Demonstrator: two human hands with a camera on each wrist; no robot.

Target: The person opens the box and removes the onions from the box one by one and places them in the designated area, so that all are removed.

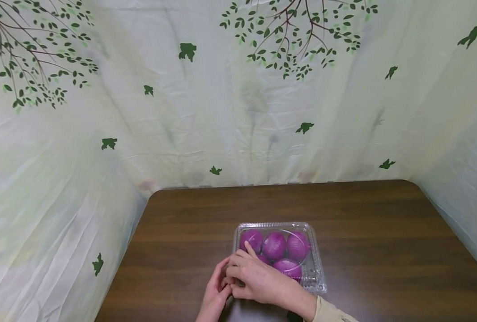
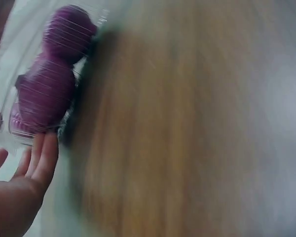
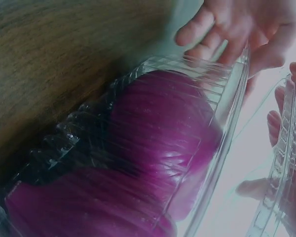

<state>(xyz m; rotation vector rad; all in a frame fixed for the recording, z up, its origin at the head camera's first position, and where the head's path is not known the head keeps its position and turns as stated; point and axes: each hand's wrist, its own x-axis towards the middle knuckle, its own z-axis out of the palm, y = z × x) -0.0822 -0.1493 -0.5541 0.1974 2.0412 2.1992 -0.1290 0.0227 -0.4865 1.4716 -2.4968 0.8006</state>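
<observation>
Hands (image 1: pixel 258 277) @ box (image 1: pixel 319 282), purple contents (image 1: pixel 274 246) part-hidden

A clear, rectangular, ribbed plastic container (image 1: pixel 316 270) sits flat on the dark brown wood-grain bench (image 1: pixel 174 237), slightly askew, its near left corner hidden. Glossy purple, rounded, onion-like vegetables (image 1: pixel 274 246) lie close together inside: three along the far side, two partly visible nearer. In the right wrist view, a clear ribbed plastic edge (image 3: pixel 281 163) stands apart from the container's rim.
</observation>
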